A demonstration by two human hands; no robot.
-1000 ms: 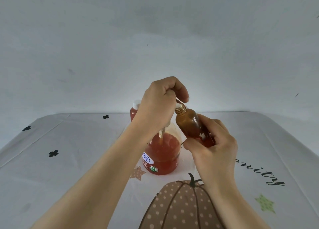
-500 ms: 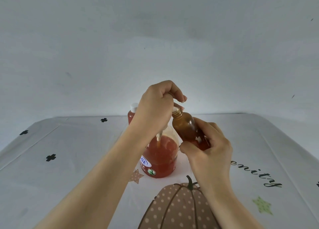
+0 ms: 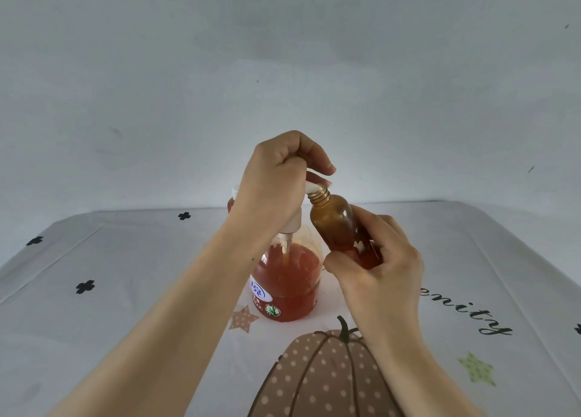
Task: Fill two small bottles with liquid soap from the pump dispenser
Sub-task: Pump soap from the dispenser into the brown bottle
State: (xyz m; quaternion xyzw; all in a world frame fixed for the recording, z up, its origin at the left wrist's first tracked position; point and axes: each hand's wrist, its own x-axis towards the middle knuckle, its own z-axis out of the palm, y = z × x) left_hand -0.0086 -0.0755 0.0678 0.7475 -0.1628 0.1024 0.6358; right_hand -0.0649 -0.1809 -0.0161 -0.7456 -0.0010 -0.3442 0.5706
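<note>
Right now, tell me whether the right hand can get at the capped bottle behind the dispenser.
Probably not. The right hand grips the amber bottle, and the capped bottle stands behind the dispenser, past the left hand that grips its top; both block the way.

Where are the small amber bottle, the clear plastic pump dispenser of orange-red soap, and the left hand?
small amber bottle (image 3: 339,230): head view, on its tilted body.
clear plastic pump dispenser (image 3: 286,286): head view, on its soap-filled belly.
left hand (image 3: 271,191): head view, on the back of the hand.
</note>
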